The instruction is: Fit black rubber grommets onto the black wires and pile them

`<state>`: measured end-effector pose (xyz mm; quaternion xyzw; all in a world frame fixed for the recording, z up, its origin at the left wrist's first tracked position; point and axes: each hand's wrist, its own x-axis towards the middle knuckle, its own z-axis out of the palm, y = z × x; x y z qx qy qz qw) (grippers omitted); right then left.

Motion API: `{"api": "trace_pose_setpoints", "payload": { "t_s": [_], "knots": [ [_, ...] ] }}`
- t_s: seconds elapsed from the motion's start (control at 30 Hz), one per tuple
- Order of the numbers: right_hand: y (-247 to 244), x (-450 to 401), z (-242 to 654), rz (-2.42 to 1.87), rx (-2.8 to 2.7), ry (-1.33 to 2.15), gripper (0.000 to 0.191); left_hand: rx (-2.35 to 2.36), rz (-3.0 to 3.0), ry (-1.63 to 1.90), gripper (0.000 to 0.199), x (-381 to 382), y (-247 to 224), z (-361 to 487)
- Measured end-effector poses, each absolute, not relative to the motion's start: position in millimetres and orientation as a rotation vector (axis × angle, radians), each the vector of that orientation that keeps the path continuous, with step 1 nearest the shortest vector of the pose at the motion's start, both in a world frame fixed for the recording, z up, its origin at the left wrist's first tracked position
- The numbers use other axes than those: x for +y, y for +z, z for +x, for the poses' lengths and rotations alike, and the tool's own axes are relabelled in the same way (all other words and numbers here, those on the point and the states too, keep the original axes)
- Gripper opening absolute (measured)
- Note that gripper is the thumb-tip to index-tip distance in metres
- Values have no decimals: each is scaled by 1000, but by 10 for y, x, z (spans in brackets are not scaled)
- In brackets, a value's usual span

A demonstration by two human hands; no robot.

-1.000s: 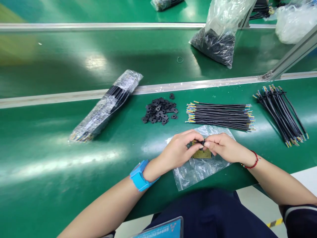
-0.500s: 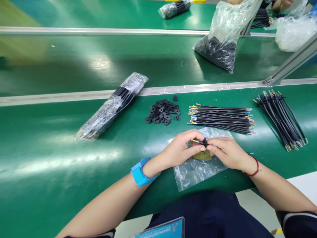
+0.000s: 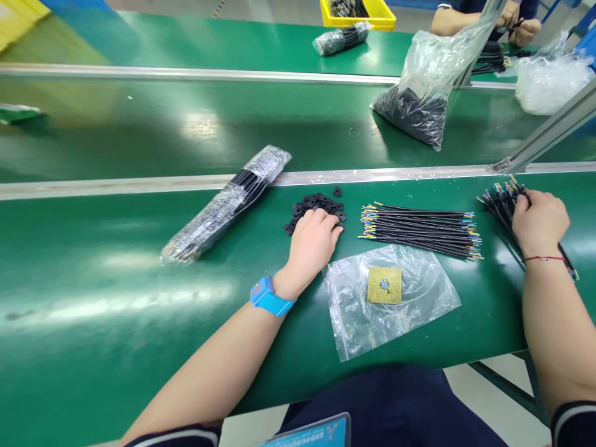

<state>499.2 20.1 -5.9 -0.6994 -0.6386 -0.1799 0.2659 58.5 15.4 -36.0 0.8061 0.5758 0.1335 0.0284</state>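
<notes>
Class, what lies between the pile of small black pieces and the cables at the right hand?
The head view shows a flat row of black cables lying there.

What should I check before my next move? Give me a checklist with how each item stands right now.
1. Left hand at the pile of black pieces: ok.
2. Just one piece between the left fingertips: cannot tell, the hand hides it.
3. Right hand at the angled cables: ok, though its grip is hidden.
4. Brass-coloured plate uncovered on the clear bag: ok, its hole shows.
5. Straight cables laid side by side, off the plate: ok.
6. All black pieces gathered together: not ok, a loose piece sits just beyond the pile.
</notes>
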Motion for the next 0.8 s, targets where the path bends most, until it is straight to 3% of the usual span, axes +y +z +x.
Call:
{"api": "trace_pose_setpoints", "payload": {
  "t_s": [0.1,0.23,0.4,0.5,0.63,0.7,0.8],
  "knots": [
    [-123,186,4952,-1869,-1792,-510,22,1737,2553,379,12,140,-365,600],
    [25,63,4372,-1921,-1809,-563,32,1536,2670,349,12,140,-374,589],
    [46,-75,3360,-1391,-2559,-165,20,1376,2820,308,18,124,-339,588],
    [-83,-63,2986,-1282,-2765,-141,18,1379,2809,300,19,111,-316,577],
    [-127,3,2887,-1321,-2747,-108,18,1385,2712,322,21,111,-341,556],
    [-58,-26,2947,-1304,-2669,6,20,1402,2647,377,14,113,-361,558],
    [83,-201,3075,-1271,-2569,185,24,1393,2616,398,20,116,-375,572]
  ]
}}
